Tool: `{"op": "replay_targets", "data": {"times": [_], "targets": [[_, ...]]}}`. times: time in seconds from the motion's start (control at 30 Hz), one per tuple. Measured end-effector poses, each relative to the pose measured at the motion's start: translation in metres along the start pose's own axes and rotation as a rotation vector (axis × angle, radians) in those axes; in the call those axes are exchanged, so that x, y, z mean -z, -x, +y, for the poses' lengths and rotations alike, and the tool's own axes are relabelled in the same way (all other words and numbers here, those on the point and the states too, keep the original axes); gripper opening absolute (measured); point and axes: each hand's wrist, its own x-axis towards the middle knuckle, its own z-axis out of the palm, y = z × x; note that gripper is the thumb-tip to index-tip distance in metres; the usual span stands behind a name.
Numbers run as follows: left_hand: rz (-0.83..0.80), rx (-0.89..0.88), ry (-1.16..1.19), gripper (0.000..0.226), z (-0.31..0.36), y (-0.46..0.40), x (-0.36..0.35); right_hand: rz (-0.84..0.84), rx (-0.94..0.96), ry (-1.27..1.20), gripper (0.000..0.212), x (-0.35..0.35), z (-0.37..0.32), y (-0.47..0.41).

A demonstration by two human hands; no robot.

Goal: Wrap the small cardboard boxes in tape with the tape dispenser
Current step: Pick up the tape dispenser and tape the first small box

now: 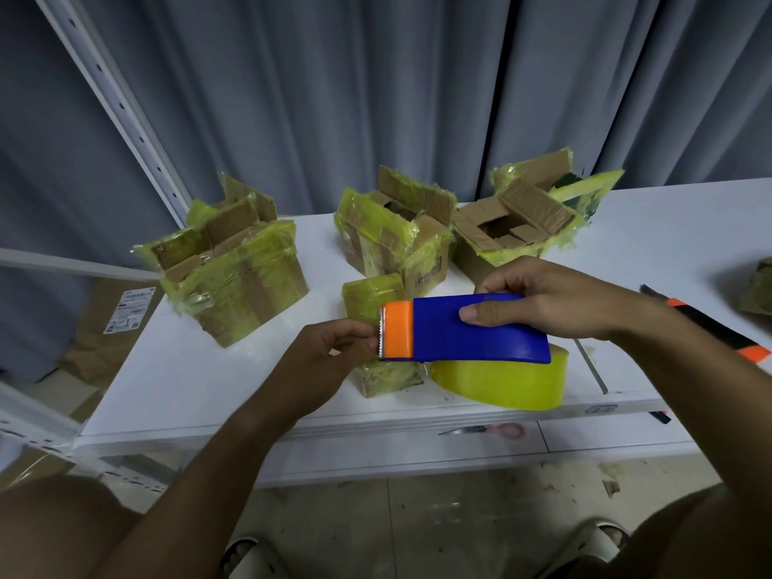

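My right hand grips the blue tape dispenser from above, its orange toothed end pointing left and its yellow tape roll hanging below. My left hand pinches at the toothed edge, fingers closed, seemingly on the tape end, which is too thin to see. Under the dispenser stands a small cardboard box wrapped in yellowish tape, partly hidden; its lower part shows beneath my left hand.
Three larger taped cardboard boxes with open flaps stand behind: left, middle, right. A black-and-orange utility knife lies at the right. Scissors rest on a lower ledge. The white table edge is near me.
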Motion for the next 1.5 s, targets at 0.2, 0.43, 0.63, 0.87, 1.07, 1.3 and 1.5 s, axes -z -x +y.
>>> {"op": "replay_targets", "data": {"times": [0.2, 0.43, 0.63, 0.87, 1.07, 1.3, 1.5], "targets": [[0.07, 0.047, -0.001, 0.021, 0.0, -0.002, -0.002, 0.003, 0.014, 0.065, 0.065, -0.004, 0.004, -0.002], [0.114, 0.045, -0.068, 0.022, 0.006, 0.0, -0.012, 0.017, 0.043, 0.076, 0.058, -0.007, 0.001, 0.0], [0.146, 0.027, -0.156, 0.024, 0.009, 0.005, -0.018, 0.035, 0.064, 0.071, 0.058, -0.007, 0.002, 0.001], [0.201, 0.006, -0.262, 0.019, 0.008, 0.018, -0.026, 0.044, 0.081, 0.078, 0.06, -0.005, 0.001, 0.003], [0.222, 0.029, -0.219, 0.013, 0.01, 0.031, -0.034, 0.006, 0.08, 0.079, 0.049, 0.005, 0.001, 0.009], [0.298, 0.044, -0.222, 0.017, 0.003, 0.029, -0.037, 0.063, 0.09, 0.155, 0.023, 0.018, 0.014, 0.013], [0.333, -0.034, -0.129, 0.014, 0.012, 0.027, -0.042, 0.146, 0.079, 0.109, 0.043, 0.016, 0.022, 0.005]]}}
